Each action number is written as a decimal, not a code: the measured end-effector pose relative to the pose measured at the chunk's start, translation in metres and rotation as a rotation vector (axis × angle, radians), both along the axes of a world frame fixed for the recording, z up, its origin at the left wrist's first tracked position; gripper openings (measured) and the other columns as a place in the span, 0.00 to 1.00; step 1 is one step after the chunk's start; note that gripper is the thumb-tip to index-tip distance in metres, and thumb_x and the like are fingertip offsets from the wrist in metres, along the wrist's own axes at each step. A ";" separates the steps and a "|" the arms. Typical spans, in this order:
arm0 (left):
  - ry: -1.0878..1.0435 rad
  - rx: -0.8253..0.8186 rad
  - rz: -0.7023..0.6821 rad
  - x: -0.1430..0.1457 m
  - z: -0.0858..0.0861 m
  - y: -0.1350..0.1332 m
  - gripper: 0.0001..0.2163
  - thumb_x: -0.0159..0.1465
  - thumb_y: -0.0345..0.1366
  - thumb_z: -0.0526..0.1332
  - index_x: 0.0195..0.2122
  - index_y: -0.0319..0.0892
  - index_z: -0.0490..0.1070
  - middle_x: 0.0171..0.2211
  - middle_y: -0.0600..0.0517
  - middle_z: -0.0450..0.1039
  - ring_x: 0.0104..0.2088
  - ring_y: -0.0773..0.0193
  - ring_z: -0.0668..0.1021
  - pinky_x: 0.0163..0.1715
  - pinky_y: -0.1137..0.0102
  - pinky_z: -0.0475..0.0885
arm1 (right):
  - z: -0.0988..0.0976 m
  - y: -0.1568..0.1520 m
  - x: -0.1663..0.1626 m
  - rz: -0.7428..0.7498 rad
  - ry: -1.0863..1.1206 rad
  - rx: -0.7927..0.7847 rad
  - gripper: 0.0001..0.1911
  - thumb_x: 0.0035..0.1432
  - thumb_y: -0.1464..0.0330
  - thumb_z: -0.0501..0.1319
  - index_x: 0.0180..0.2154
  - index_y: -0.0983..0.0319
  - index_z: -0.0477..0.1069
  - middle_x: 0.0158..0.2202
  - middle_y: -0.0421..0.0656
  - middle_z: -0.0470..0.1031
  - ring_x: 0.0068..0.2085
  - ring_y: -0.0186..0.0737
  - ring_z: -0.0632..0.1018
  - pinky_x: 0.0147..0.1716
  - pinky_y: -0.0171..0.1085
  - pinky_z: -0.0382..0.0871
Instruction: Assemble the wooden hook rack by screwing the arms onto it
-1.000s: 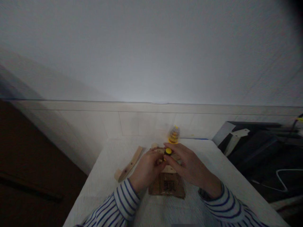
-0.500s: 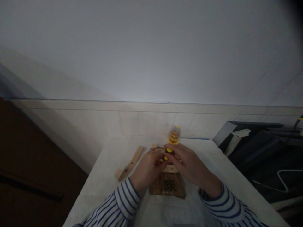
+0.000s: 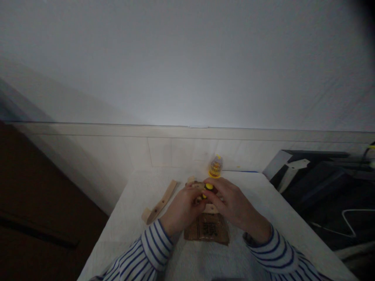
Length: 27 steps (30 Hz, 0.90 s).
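Your hands meet over the middle of the table (image 3: 129, 218), fingertips together. Your right hand (image 3: 231, 201) is pinched shut round a small driver (image 3: 209, 186); its yellow cap pokes up between thumb and fingers, the shaft hidden beneath. Your left hand (image 3: 183, 208) is curled in close, fingers closed on a pale wood piece (image 3: 195, 185) right beside that cap. How the driver's tip meets the wood I cannot tell; your fingers cover it. Under both hands a brown card (image 3: 207, 231) lies flat, nearer the near edge, dark print on it too blurred to read. A curved wooden strip (image 3: 160, 203) lies toward the left edge, apart from your left hand. A yellow jar (image 3: 215, 167) stands upright at the far edge, just beyond your right fingertips.
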<state>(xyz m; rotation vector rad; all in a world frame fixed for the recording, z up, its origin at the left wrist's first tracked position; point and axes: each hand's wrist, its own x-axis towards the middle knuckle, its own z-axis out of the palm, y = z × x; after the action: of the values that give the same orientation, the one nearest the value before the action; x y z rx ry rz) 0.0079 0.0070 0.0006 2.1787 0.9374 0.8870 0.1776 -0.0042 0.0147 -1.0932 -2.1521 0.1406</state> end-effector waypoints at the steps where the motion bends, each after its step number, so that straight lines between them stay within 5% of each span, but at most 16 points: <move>1: 0.002 -0.001 0.004 0.000 0.001 0.000 0.11 0.58 0.22 0.58 0.39 0.39 0.75 0.41 0.49 0.77 0.41 0.61 0.75 0.48 0.66 0.68 | 0.000 0.000 0.000 -0.003 -0.001 0.005 0.11 0.65 0.66 0.55 0.46 0.64 0.69 0.39 0.50 0.78 0.41 0.45 0.78 0.40 0.45 0.75; 10: 0.016 0.018 0.045 0.003 -0.001 -0.001 0.09 0.57 0.22 0.58 0.35 0.39 0.75 0.35 0.51 0.77 0.34 0.64 0.75 0.45 0.67 0.69 | 0.001 -0.001 -0.001 -0.005 -0.010 -0.001 0.10 0.64 0.67 0.55 0.45 0.63 0.69 0.38 0.48 0.77 0.41 0.45 0.78 0.40 0.44 0.74; 27: -0.013 -0.035 0.043 -0.001 -0.006 0.002 0.10 0.60 0.24 0.60 0.40 0.41 0.76 0.41 0.50 0.77 0.44 0.60 0.75 0.48 0.66 0.68 | -0.001 0.000 -0.002 -0.020 0.011 -0.007 0.11 0.64 0.66 0.55 0.47 0.61 0.69 0.40 0.48 0.78 0.41 0.44 0.79 0.40 0.43 0.75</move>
<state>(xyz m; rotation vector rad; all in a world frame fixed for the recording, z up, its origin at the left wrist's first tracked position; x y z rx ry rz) 0.0070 0.0090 -0.0050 2.1283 0.9890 0.8979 0.1758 -0.0041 0.0137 -1.1147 -2.1323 0.1442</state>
